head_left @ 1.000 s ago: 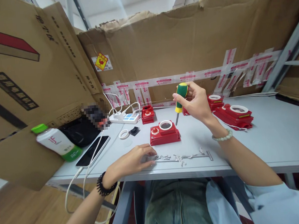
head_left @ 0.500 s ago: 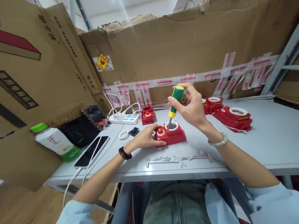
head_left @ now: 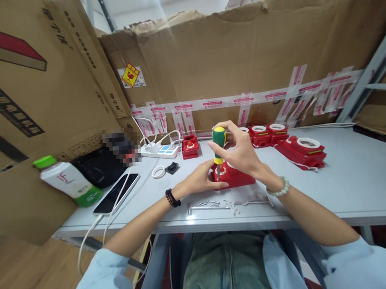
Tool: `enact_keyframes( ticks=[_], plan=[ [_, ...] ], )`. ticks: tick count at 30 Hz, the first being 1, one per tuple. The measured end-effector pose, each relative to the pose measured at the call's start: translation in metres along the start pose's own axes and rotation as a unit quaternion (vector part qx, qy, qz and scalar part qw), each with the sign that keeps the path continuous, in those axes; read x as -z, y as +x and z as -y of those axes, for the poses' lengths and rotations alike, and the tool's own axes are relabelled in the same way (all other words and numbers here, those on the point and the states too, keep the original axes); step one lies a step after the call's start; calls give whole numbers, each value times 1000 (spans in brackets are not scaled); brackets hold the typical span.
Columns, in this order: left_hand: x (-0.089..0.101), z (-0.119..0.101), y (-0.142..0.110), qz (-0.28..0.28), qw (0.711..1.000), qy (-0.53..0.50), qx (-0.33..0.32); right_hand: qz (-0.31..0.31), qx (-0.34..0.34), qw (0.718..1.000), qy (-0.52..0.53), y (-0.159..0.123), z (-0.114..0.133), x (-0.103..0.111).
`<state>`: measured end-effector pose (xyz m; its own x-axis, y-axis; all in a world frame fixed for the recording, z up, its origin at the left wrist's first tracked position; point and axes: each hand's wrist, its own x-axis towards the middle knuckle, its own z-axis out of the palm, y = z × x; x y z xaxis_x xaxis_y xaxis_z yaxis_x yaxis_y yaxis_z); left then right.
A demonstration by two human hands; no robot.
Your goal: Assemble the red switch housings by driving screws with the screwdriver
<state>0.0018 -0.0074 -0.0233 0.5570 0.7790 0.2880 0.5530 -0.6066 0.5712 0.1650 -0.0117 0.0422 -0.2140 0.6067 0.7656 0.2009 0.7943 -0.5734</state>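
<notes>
A red housing (head_left: 240, 179) with white rings lies on the table in front of me. My left hand (head_left: 204, 179) grips its left end, thumb along the near side and fingers behind. In my right hand (head_left: 238, 148) is a screwdriver (head_left: 219, 137) with a green and yellow handle, held nearly upright. Its shaft points down at the near left part of the housing; whether the tip sits in a screw is too small to tell. My right hand covers much of the housing's right-hand ring. Several loose screws (head_left: 209, 203) and metal T-shaped rods (head_left: 209, 208) lie nearer to me.
Behind stand a small red part (head_left: 189, 147) and a white power strip (head_left: 162, 151). To the left are a white ring (head_left: 158, 172), a black piece (head_left: 172, 167), a phone (head_left: 117, 194) and a bottle (head_left: 68, 182). More red housings (head_left: 301, 152) stand at the right. Cardboard (head_left: 207, 60) walls the back.
The red housing and my left hand have shifted right. The screwdriver has moved from beside the white ring to the housing's near left part and now stands more upright.
</notes>
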Motion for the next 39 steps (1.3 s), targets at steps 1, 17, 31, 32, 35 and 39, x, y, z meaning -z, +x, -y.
enact_keyframes(
  ticks=[1,17,31,32,35,39],
  plan=[
    [0,0,0,-1,1000,-1,0,0,-1,1000,3,0,0,0],
    [0,-1,1,9,1000,14,7,-27,-27,999,11,1,-1,-4],
    [0,-1,1,5,1000,16,0,-28,-19,999,9,1,-1,-4],
    [0,-1,1,4,1000,13,0,-28,-18,999,6,1,-1,-4],
    [-1,0,1,-2,1000,5,-5,-28,-14,999,-19,-1,-1,-5],
    [-1,2,1,-3,1000,0,-17,-12,4,997,-74,-3,5,-9]
  ],
)
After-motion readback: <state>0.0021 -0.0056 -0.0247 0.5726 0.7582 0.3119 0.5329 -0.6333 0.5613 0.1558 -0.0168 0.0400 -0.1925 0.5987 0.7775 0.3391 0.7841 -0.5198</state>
